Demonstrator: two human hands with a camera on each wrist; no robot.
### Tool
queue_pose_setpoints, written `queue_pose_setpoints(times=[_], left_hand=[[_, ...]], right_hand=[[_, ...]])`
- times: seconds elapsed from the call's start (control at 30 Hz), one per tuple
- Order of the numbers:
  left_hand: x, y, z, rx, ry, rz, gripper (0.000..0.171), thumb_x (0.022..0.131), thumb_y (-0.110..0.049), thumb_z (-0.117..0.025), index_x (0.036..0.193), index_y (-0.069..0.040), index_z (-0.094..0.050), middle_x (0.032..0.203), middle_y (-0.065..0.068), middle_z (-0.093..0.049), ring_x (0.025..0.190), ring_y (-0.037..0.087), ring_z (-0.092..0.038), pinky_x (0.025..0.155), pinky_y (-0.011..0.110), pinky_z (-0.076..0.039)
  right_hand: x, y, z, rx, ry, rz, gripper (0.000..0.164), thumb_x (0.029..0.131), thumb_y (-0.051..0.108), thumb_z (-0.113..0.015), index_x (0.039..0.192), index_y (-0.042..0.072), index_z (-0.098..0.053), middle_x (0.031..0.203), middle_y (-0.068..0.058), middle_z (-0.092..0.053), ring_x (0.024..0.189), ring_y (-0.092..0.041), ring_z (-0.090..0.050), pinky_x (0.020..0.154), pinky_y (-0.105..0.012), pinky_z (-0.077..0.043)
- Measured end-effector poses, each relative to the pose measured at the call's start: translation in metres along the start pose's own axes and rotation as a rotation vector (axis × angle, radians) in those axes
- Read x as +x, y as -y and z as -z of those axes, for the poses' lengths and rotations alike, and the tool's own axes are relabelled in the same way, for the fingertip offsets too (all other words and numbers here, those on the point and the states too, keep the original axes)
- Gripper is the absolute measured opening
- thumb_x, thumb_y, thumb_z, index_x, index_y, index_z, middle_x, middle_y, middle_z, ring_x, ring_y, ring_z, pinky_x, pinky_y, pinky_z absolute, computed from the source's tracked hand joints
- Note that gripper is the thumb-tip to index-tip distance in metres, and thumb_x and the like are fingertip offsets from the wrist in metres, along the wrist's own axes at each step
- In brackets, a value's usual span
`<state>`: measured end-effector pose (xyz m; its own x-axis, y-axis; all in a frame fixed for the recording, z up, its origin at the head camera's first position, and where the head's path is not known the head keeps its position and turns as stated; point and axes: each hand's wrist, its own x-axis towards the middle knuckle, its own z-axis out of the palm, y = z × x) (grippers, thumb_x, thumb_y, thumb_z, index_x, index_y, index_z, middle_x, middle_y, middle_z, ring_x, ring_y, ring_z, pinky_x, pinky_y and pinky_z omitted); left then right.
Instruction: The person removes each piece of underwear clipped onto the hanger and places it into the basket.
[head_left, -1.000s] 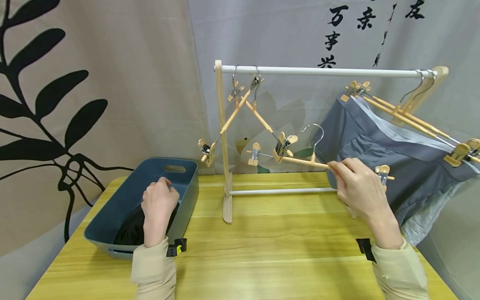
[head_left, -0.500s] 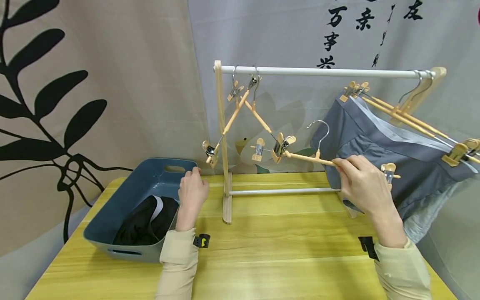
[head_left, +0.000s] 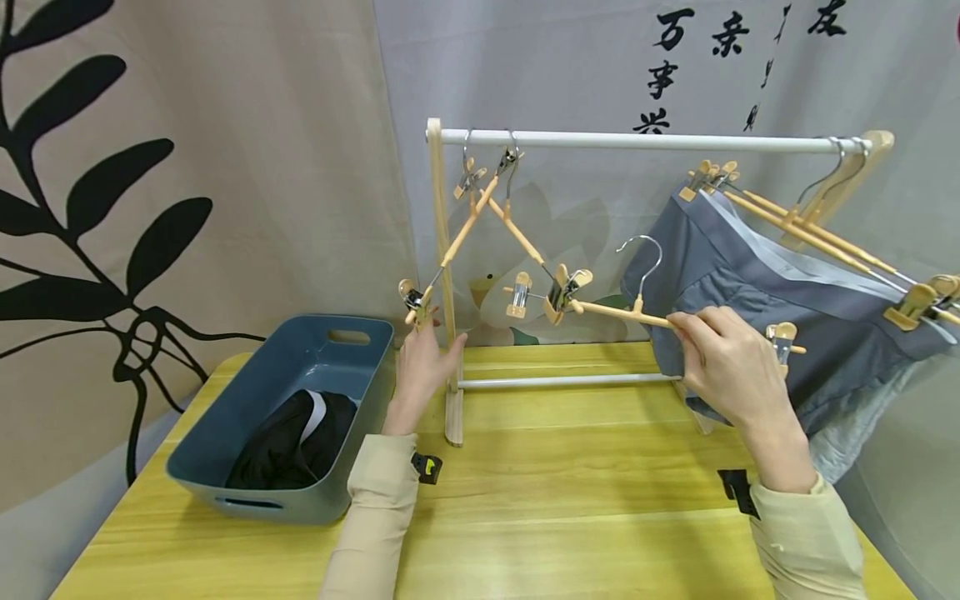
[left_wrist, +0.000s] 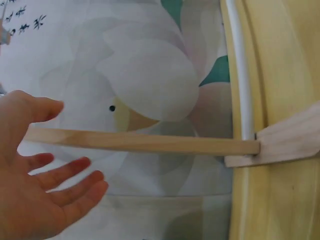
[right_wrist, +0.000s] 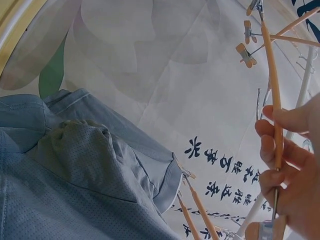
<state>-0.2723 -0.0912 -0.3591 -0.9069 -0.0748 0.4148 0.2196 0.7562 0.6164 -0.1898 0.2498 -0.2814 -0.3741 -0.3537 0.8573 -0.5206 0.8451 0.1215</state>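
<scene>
My right hand point(head_left: 723, 358) grips the bar of a clip hanger point(head_left: 611, 312), which is off the rail with its metal hook pointing up. In the right wrist view, fingers and thumb curl round the bar point(right_wrist: 270, 75). My left hand point(head_left: 422, 371) is raised beside the rack's left post point(head_left: 437, 225), just under the lower clip of a hanging hanger point(head_left: 468, 223). The left wrist view shows that hand point(left_wrist: 45, 175) with thumb and fingers spread, the wooden post point(left_wrist: 145, 141) passing between them. Whether its fingertips touch the clip is unclear.
Grey-blue shorts point(head_left: 735, 292) hang from clip hangers at the right end of the white rail point(head_left: 637, 142). Another bare hanger point(head_left: 517, 233) crosses the left one. A blue basket point(head_left: 191, 442) holding a black garment point(head_left: 281, 446) stands left on the wooden table point(head_left: 555, 517).
My left hand has come out of the basket, moved right and up to the rack's left post, and spread its fingers. My right hand has shifted slightly right with the hanger.
</scene>
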Motion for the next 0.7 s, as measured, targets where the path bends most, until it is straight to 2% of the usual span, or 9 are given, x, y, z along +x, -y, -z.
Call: queue_pose_setpoints(times=[0.13,0.23,0.3,0.43,0.5,0.6,0.7], left_hand=[[0.007,-0.001,-0.007,-0.043,-0.020,-0.045,0.063,0.087,-0.034,-0.057,0.139,-0.009,-0.032,0.123,0.017,-0.057,0.079,0.036,-0.062,0.066,0.047,-0.049],[0.009,-0.002,-0.011,-0.044,-0.050,-0.059,0.058,0.088,-0.030,-0.056,0.137,-0.007,-0.034,0.119,0.018,-0.058,0.092,0.037,-0.062,0.073,0.048,-0.050],[0.010,-0.003,-0.012,-0.042,-0.070,-0.064,0.054,0.089,-0.027,-0.054,0.136,-0.006,-0.035,0.114,0.018,-0.060,0.092,0.038,-0.062,0.072,0.048,-0.050],[0.011,-0.001,-0.016,-0.017,-0.099,-0.071,0.049,0.090,-0.021,-0.052,0.134,-0.006,-0.037,0.110,0.017,-0.062,0.080,0.036,-0.063,0.064,0.045,-0.050],[0.012,0.000,-0.017,-0.002,-0.101,-0.073,0.048,0.090,-0.021,-0.052,0.134,-0.006,-0.038,0.107,0.016,-0.063,0.068,0.031,-0.062,0.056,0.039,-0.048],[0.013,0.001,-0.019,0.021,-0.098,-0.074,0.050,0.090,-0.021,-0.051,0.135,-0.006,-0.037,0.102,0.016,-0.066,0.051,0.024,-0.054,0.045,0.031,-0.041],[0.013,0.002,-0.020,0.052,-0.102,-0.079,0.053,0.089,-0.022,-0.051,0.137,-0.004,-0.036,0.085,0.016,-0.066,0.043,0.018,-0.044,0.040,0.026,-0.033]], right_hand=[[0.002,0.000,0.002,-0.017,0.013,-0.009,0.013,0.079,0.001,-0.060,0.091,0.001,-0.067,0.069,-0.011,-0.056,0.067,-0.028,-0.054,0.058,-0.041,-0.045],[0.003,0.001,0.004,-0.036,0.034,-0.015,0.013,0.082,0.004,-0.058,0.091,0.001,-0.067,0.069,-0.011,-0.056,0.068,-0.028,-0.054,0.058,-0.040,-0.045],[0.004,0.001,0.006,-0.045,0.046,-0.018,0.013,0.084,0.005,-0.056,0.092,0.001,-0.067,0.069,-0.011,-0.057,0.068,-0.028,-0.054,0.058,-0.040,-0.045],[0.006,0.003,0.010,-0.054,0.044,-0.022,0.015,0.084,0.005,-0.056,0.093,0.001,-0.067,0.070,-0.012,-0.057,0.068,-0.029,-0.054,0.058,-0.041,-0.046],[0.007,0.003,0.011,-0.054,0.035,-0.027,0.014,0.084,0.004,-0.056,0.093,0.001,-0.067,0.070,-0.012,-0.057,0.068,-0.029,-0.054,0.057,-0.041,-0.045],[0.008,0.003,0.013,-0.071,0.045,-0.030,0.015,0.085,0.006,-0.055,0.093,0.001,-0.067,0.071,-0.012,-0.058,0.068,-0.029,-0.054,0.057,-0.040,-0.046],[0.009,0.003,0.012,-0.057,0.008,-0.030,0.014,0.083,0.003,-0.057,0.092,0.001,-0.068,0.070,-0.013,-0.058,0.067,-0.029,-0.054,0.056,-0.042,-0.045]])
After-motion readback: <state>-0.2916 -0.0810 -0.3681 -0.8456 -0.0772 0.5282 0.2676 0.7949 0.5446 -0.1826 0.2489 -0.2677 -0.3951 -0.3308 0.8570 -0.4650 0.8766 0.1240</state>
